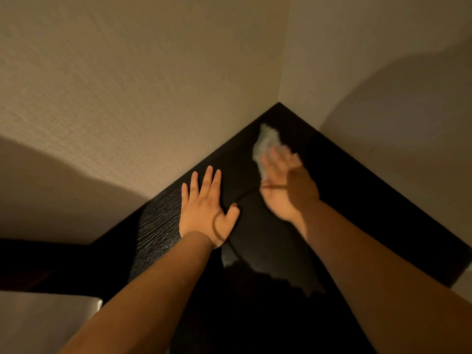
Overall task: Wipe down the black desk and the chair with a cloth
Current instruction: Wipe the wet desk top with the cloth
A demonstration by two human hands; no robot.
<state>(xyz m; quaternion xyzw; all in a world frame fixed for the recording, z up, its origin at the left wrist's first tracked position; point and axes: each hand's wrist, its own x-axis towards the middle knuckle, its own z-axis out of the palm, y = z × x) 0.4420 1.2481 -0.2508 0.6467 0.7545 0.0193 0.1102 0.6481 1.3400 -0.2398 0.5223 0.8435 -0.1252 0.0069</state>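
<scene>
Black desk (pixel 370 200) wiping in hand: my left hand (pixel 207 210) braces flat, fingers spread, while my blurred right hand (pixel 286 182) presses the cloth (pixel 265 141) straight-fingered near the far corner, so the next sweep should, I judge, work toward the near edge.

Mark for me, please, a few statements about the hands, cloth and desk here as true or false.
1. The left hand lies flat on the black wood-grain desk. True.
2. The crumpled white cloth is under the left hand. False: it is under the right hand.
3. The cloth is near the desk's far corner, where the beige textured walls meet. True.
4. The left hand is a fist. False: its fingers are spread straight.
</scene>
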